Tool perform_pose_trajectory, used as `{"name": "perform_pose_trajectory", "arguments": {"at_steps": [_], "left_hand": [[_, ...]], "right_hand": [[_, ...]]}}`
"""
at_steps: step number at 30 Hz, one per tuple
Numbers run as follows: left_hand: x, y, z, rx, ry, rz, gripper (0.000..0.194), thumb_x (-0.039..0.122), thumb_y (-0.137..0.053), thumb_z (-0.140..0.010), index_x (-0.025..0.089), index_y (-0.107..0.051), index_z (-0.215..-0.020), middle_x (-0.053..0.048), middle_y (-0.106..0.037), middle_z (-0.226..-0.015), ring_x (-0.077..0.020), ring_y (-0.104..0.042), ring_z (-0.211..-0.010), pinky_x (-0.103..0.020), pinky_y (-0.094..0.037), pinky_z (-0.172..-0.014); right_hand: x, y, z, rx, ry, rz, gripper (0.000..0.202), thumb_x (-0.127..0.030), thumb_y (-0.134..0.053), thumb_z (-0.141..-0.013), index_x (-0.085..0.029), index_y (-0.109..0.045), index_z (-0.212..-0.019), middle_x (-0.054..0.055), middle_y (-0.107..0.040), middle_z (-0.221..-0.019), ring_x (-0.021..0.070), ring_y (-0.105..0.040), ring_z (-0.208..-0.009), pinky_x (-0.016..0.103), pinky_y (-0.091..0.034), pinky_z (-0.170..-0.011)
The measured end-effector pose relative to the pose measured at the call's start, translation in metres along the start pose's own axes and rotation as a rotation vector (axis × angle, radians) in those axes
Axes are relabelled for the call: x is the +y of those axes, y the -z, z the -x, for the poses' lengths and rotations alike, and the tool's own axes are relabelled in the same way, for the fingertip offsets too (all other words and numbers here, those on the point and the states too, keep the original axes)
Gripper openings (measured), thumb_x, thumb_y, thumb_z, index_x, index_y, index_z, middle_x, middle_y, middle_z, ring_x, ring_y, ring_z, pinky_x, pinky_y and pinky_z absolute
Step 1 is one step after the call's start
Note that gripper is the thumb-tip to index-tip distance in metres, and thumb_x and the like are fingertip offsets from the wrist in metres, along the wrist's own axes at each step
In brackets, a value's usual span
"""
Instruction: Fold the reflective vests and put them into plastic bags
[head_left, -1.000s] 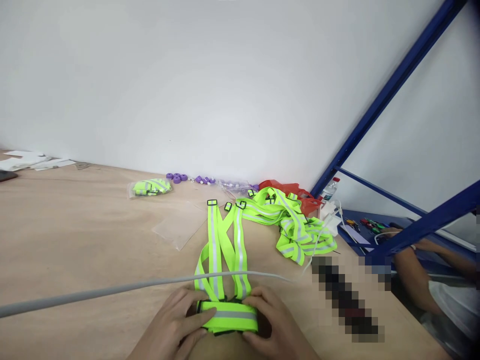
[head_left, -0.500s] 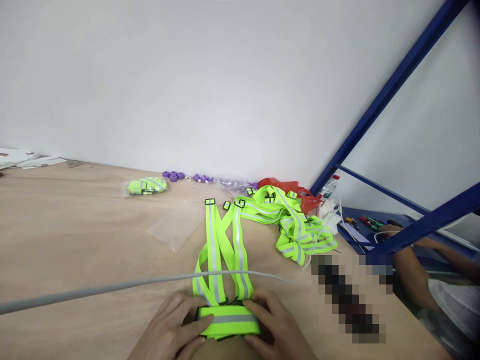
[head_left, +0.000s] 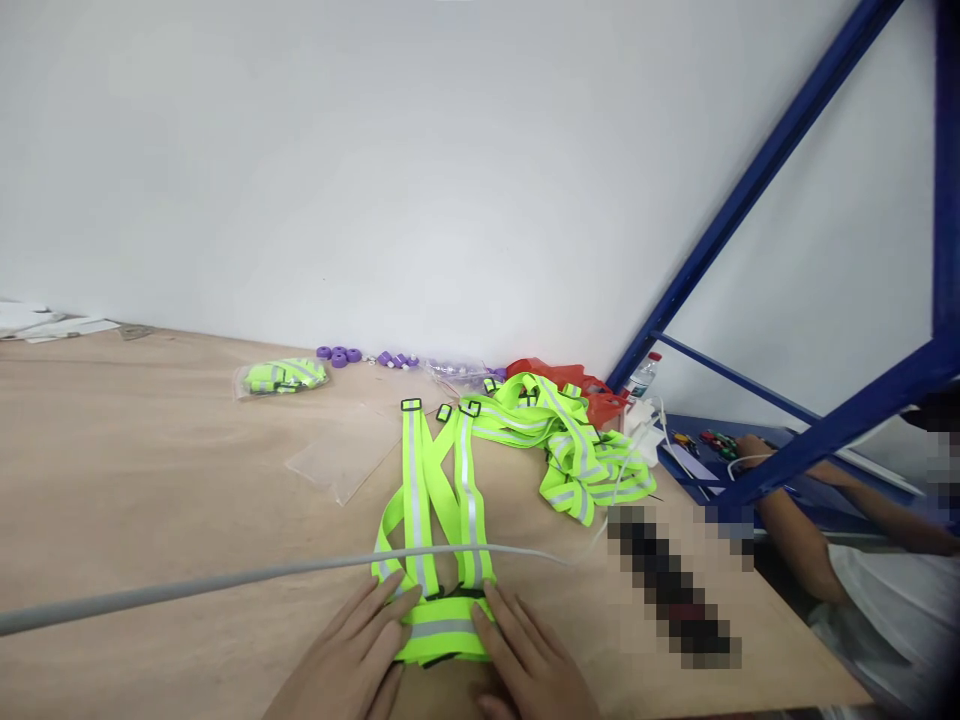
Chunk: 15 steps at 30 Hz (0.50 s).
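Observation:
A yellow-green reflective harness vest (head_left: 444,629) with silver stripes lies on the table in front of me, its waist band folded into a flat stack near the front edge. Two of its straps (head_left: 469,480) stretch away from me, ending in black buckles. My left hand (head_left: 352,640) rests with straight fingers on the left end of the folded band. On the right end, the outstretched fingers of my right hand (head_left: 529,645) lie against the band. Both hands look open, pressing on the fabric. A grey cable (head_left: 225,582) crosses the view over the straps.
More reflective straps (head_left: 577,450) are heaped at right, by a red plastic bag (head_left: 551,372). A bagged vest (head_left: 283,376), a clear empty bag (head_left: 341,465) and purple rings (head_left: 339,357) lie farther back. Blue frame bars (head_left: 757,195) and another person's arm (head_left: 799,540) are at right.
My fingers have gone from holding the folded band's ends to lying flatter along it. The view has shifted slightly, so things appear a little farther left.

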<state>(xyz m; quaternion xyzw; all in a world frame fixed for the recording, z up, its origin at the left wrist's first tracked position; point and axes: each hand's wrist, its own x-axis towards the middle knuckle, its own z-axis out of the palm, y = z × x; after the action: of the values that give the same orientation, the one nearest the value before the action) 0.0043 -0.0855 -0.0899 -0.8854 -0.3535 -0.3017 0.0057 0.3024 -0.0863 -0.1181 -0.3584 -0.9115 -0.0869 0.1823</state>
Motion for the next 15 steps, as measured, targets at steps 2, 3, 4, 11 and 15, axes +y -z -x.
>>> {"name": "perform_pose_trajectory", "arguments": {"at_steps": [2, 3, 4, 11, 15], "left_hand": [[0.000, -0.005, 0.003, -0.021, -0.004, -0.036, 0.046, 0.005, -0.051, -0.086, 0.021, -0.059, -0.128, -0.004, -0.062, -0.143, -0.0256, -0.054, -0.135, -0.036, -0.049, -0.112], [0.000, -0.007, 0.004, -0.028, 0.000, -0.053, 0.048, 0.003, -0.051, -0.084, 0.021, -0.059, -0.128, -0.004, -0.061, -0.144, -0.0271, -0.054, -0.136, -0.036, -0.050, -0.111], [0.001, -0.009, 0.005, -0.031, 0.007, -0.064, 0.051, 0.001, -0.051, -0.082, 0.020, -0.059, -0.129, -0.005, -0.061, -0.144, -0.0278, -0.054, -0.135, -0.036, -0.051, -0.110], [0.003, -0.007, -0.007, -0.005, 0.094, 0.046, 0.065, 0.010, -0.058, -0.085, 0.021, -0.043, -0.147, -0.010, -0.064, -0.139, -0.0276, -0.059, -0.130, -0.039, -0.051, -0.110], [0.004, -0.002, -0.021, -0.063, 0.083, 0.112, 0.066, 0.015, -0.068, -0.082, 0.024, -0.047, -0.144, -0.008, -0.068, -0.130, -0.0269, -0.062, -0.124, -0.040, -0.053, -0.107]], "right_hand": [[-0.002, -0.004, 0.003, 0.005, 0.013, 0.028, 0.090, -0.053, -0.066, -0.092, -0.018, -0.022, -0.163, 0.016, -0.052, -0.150, 0.0297, -0.061, -0.129, 0.038, -0.054, -0.102], [-0.003, -0.006, 0.004, 0.005, 0.010, 0.038, 0.095, -0.056, -0.066, -0.091, -0.017, -0.020, -0.163, 0.017, -0.051, -0.151, 0.0303, -0.060, -0.130, 0.039, -0.054, -0.102], [-0.004, -0.007, 0.004, -0.001, 0.002, 0.038, 0.097, -0.056, -0.068, -0.089, -0.016, -0.019, -0.163, 0.017, -0.049, -0.152, 0.0309, -0.059, -0.131, 0.040, -0.054, -0.103], [-0.007, -0.002, -0.009, -0.159, -0.146, -0.174, 0.079, -0.035, -0.077, -0.080, -0.022, -0.046, -0.151, 0.013, -0.043, -0.158, 0.0330, -0.050, -0.141, 0.044, -0.047, -0.112], [-0.005, -0.001, -0.017, -0.192, -0.163, -0.218, 0.074, -0.033, -0.076, -0.078, -0.020, -0.050, -0.146, 0.014, -0.049, -0.155, 0.0326, -0.050, -0.141, 0.044, -0.047, -0.112]]}}
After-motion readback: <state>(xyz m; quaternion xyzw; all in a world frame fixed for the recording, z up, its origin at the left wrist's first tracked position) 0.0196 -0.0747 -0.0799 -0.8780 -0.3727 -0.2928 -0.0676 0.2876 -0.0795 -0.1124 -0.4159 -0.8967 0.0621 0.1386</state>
